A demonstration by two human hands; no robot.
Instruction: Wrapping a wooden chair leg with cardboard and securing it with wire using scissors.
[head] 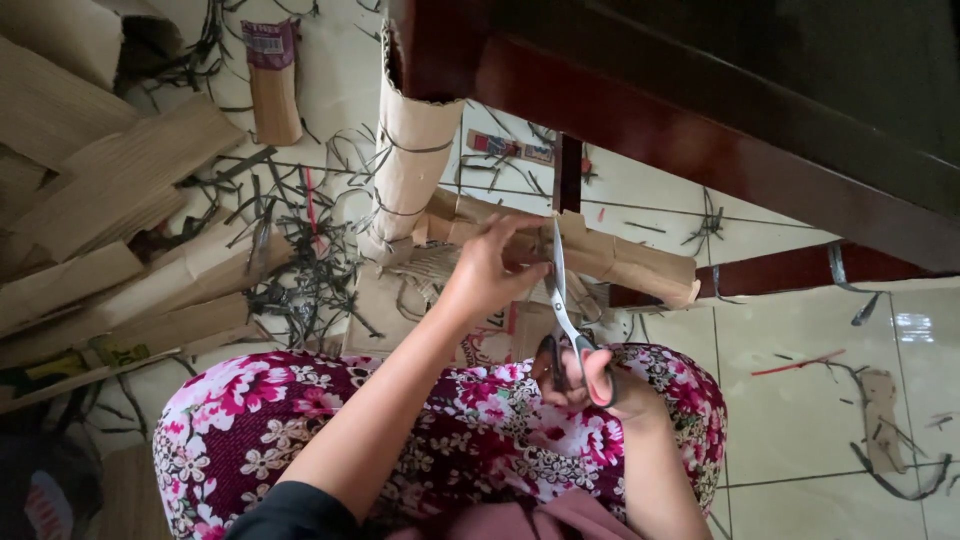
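Scissors at a folded strip of cardboard, over a flowered lap

The left hand (pixel 490 268) is closed on the near edge of a brown cardboard piece (pixel 620 262) — fingers curled over its top, thumb beneath — and holds it up in front of the knees, where it stretches off to the right past the hand. The right hand (pixel 585 378) sits lower, just above the floral fabric (pixel 300 410), its fingers through the dark handles of the scissors (pixel 562 305); the blades point up and meet the cardboard just beside the left fingertips. Cardboard sheets (pixel 120 200) and dark trimmings litter the tiled floor (pixel 800 400) beneath a dark red wooden frame (pixel 700 140)
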